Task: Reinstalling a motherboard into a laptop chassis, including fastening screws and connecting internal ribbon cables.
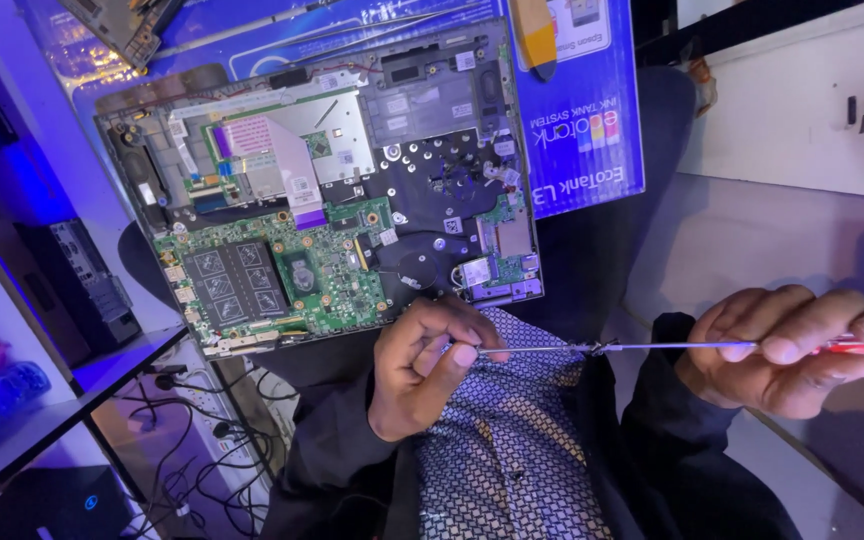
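2 hands share your thin, stiff, slippery screwdriver [652, 347]: right hand [787, 350] clenching its red handle, left hand [422, 362] pinching the tip.

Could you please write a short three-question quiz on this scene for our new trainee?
1. True or false: the right hand grips the screwdriver by its red handle.
2. What do the left hand fingers pinch? A) the shaft tip B) a cable C) a screw
3. What green part shows inside the opened laptop?

Key: 1 true; 2 A; 3 the circuit board.
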